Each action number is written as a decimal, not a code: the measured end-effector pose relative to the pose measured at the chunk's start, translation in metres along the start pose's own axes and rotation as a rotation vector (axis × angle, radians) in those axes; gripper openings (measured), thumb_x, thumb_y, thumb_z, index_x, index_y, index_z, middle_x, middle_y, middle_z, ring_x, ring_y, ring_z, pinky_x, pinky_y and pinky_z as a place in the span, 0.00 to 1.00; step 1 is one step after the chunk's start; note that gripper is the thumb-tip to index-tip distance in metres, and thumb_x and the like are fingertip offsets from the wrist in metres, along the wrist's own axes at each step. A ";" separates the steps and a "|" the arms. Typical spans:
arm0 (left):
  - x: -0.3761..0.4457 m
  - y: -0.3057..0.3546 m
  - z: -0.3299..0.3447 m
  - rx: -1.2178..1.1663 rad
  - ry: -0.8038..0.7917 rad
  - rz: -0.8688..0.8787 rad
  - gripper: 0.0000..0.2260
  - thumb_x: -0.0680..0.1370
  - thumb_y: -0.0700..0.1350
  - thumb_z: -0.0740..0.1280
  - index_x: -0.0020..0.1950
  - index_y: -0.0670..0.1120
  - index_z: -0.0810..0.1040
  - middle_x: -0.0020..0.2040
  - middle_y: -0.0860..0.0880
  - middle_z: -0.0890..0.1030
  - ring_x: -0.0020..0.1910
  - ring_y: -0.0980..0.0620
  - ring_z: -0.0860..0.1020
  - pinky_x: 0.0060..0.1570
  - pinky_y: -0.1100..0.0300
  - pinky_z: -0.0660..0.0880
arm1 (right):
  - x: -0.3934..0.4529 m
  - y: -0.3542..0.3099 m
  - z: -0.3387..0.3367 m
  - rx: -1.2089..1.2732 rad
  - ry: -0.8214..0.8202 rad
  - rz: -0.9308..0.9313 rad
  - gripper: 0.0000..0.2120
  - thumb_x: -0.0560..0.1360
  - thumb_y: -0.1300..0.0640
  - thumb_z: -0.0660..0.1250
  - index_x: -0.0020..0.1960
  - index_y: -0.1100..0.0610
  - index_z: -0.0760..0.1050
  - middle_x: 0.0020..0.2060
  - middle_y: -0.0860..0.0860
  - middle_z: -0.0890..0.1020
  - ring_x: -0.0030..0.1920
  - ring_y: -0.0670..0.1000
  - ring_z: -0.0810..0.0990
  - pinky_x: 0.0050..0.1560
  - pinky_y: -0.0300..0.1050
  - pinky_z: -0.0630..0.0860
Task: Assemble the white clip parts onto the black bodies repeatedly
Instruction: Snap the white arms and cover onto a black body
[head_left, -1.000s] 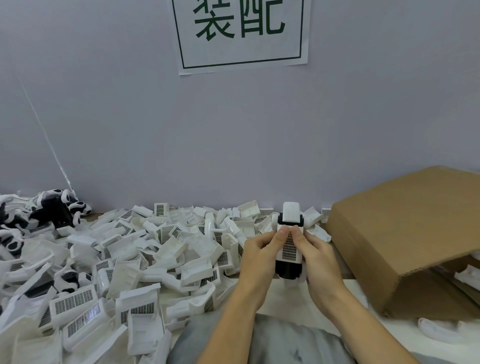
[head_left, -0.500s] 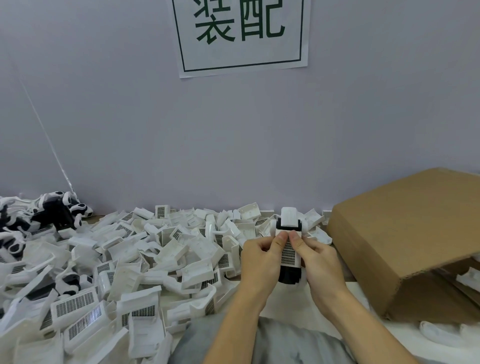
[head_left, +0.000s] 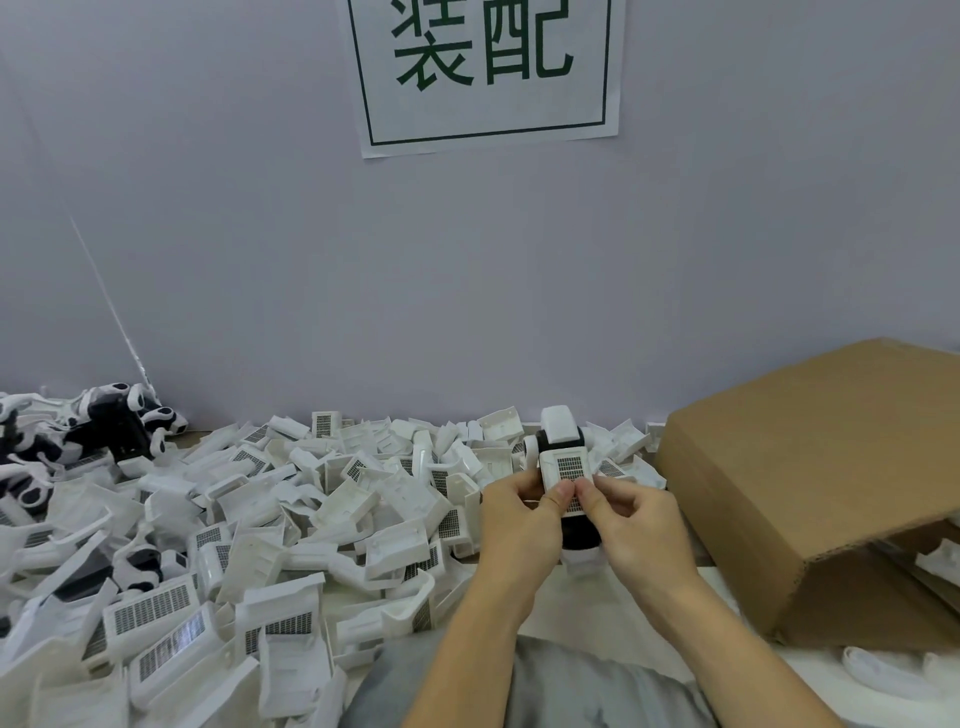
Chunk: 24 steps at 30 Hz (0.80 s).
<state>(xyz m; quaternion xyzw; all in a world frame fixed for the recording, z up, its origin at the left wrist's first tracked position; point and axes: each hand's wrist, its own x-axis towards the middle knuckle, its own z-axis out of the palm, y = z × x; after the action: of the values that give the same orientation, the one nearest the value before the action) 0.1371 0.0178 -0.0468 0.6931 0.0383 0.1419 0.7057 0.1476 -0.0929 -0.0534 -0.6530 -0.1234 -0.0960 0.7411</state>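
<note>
Both my hands hold one black body (head_left: 577, 534) upright above the table, right of centre. A white clip part with a dark grille (head_left: 566, 465) lies on its front face. My left hand (head_left: 522, 514) grips the piece from the left, thumb on the grille's lower edge. From the right, my right hand (head_left: 631, 522) pinches the same lower edge with thumb and forefinger. A white cap (head_left: 558, 431) tops the body. The body's lower end is mostly hidden by my fingers.
A big heap of loose white clip parts (head_left: 249, 545) covers the table from the left to the middle. Finished black-and-white pieces (head_left: 111, 431) lie at the far left by the wall. A tipped cardboard box (head_left: 810, 483) stands at the right, white parts (head_left: 893, 675) below it.
The held piece has tilted slightly and risen a little. My thumbs have slid down from the middle of the grille to its lower edge.
</note>
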 end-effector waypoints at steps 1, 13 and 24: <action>0.000 0.001 0.000 -0.007 0.000 -0.007 0.07 0.81 0.40 0.69 0.50 0.48 0.87 0.43 0.51 0.88 0.45 0.54 0.85 0.45 0.58 0.82 | 0.001 -0.001 -0.001 0.003 0.004 -0.006 0.09 0.79 0.61 0.68 0.47 0.51 0.85 0.42 0.46 0.88 0.45 0.43 0.87 0.41 0.31 0.78; -0.003 0.007 -0.001 -0.169 0.017 -0.121 0.08 0.80 0.43 0.71 0.50 0.40 0.86 0.47 0.40 0.87 0.50 0.40 0.85 0.49 0.46 0.83 | 0.000 -0.001 -0.002 -0.011 0.020 -0.023 0.09 0.78 0.61 0.70 0.45 0.50 0.85 0.41 0.48 0.88 0.45 0.46 0.87 0.42 0.33 0.79; -0.003 0.016 -0.010 -0.455 0.136 -0.222 0.19 0.67 0.48 0.78 0.48 0.34 0.85 0.47 0.34 0.85 0.45 0.35 0.84 0.55 0.38 0.80 | -0.007 0.002 0.005 -0.477 -0.075 -0.241 0.22 0.73 0.50 0.76 0.65 0.47 0.76 0.59 0.37 0.80 0.62 0.34 0.74 0.61 0.28 0.70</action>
<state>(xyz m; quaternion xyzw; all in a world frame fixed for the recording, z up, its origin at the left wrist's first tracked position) 0.1296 0.0267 -0.0318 0.4972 0.1287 0.1148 0.8504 0.1411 -0.0877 -0.0572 -0.7927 -0.2014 -0.1855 0.5446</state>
